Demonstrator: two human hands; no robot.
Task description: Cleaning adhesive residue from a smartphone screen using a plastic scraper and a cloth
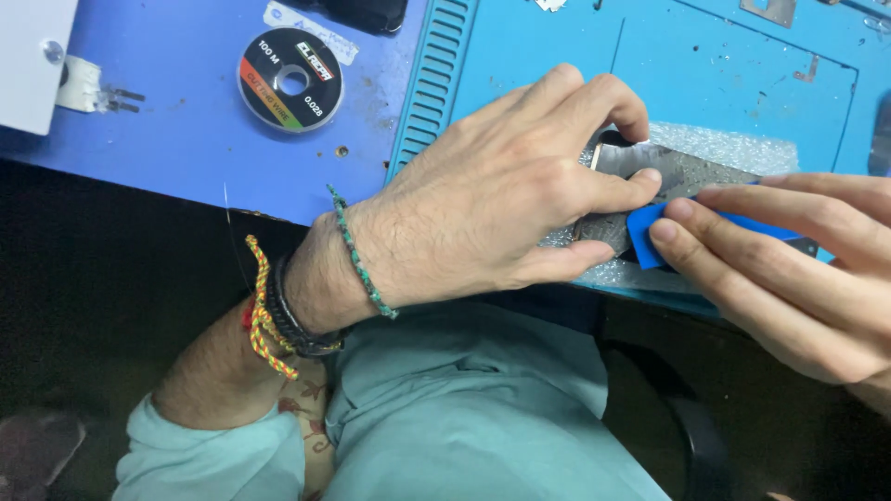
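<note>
My left hand (506,190) lies over a flat grey rectangular device (682,169) on a sheet of bubble wrap (733,144), thumb and fingers pinching its near-left corner. My right hand (794,269) comes in from the right and holds a small blue plastic pry card (645,227) between fingertips, its edge pressed against the device's near side right by my left thumb. Most of the device's left part is hidden under my left hand. Braided bracelets circle my left wrist.
A blue work mat (733,65) with a ribbed strip (436,74) covers the bench on the right. A round spool of cutting wire (290,79) sits on the darker blue surface at the left. A white box (32,56) stands at the far left corner. Small metal parts lie at the top right.
</note>
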